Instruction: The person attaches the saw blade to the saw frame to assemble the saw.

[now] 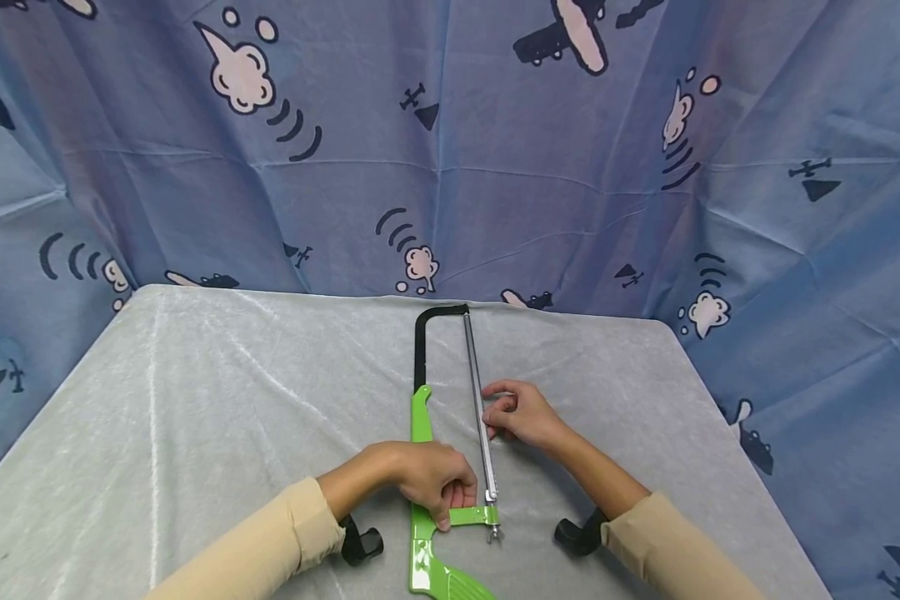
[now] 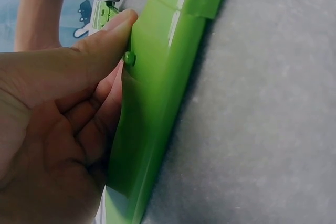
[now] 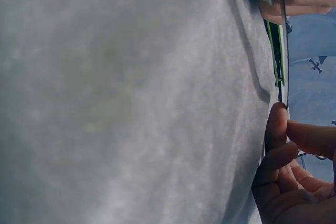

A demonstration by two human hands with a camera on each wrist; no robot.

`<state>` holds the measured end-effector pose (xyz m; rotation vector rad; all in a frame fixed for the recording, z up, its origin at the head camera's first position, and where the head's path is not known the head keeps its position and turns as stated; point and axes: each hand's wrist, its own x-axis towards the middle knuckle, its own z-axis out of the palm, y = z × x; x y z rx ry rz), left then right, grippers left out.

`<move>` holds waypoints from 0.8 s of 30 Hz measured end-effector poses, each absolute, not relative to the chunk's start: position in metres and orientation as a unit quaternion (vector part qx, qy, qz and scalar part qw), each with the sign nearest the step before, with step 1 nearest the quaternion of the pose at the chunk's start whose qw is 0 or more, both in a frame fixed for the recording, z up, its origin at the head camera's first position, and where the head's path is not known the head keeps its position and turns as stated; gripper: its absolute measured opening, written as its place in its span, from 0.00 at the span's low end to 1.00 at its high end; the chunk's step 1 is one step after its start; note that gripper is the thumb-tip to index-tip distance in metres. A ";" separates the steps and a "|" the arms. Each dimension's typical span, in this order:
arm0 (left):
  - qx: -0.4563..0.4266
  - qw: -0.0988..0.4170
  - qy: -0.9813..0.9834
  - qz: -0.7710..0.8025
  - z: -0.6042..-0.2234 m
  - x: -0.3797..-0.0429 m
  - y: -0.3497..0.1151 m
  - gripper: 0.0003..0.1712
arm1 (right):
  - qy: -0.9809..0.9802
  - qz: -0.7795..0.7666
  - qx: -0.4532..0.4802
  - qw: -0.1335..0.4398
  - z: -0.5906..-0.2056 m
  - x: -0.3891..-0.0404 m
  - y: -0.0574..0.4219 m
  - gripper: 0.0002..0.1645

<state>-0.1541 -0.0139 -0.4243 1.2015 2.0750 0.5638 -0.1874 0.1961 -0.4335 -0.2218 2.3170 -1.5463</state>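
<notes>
A hacksaw (image 1: 421,417) lies on the cloth-covered table, its black front bow pointing away from me and its green handle (image 1: 457,582) toward me. My left hand (image 1: 437,473) grips the green frame just ahead of the handle, with the thumb along its inner edge in the left wrist view. The grey blade (image 1: 475,358) runs along the right side, down to a wing nut (image 1: 495,533) at the near end. Around the middle of the blade, my right hand (image 1: 522,412) pinches it between thumb and curled fingers (image 3: 276,124).
Pale grey cloth (image 1: 270,400) covers the table, with creases running through it. A blue curtain (image 1: 495,217) printed with planes and clouds hangs along the back and sides. Black wrist mounts (image 1: 362,543) show under both sleeves.
</notes>
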 end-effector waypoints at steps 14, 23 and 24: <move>0.460 0.334 0.794 0.216 -0.422 -0.154 -0.015 0.15 | 0.825 -0.534 -0.085 0.167 -0.439 -0.188 0.194 0.23; 0.453 0.339 0.795 0.217 -0.421 -0.153 -0.015 0.15 | 0.830 -0.526 -0.090 0.163 -0.439 -0.188 0.193 0.22; 0.454 0.338 0.796 0.216 -0.421 -0.153 -0.015 0.15 | 0.832 -0.523 -0.089 0.163 -0.439 -0.188 0.192 0.22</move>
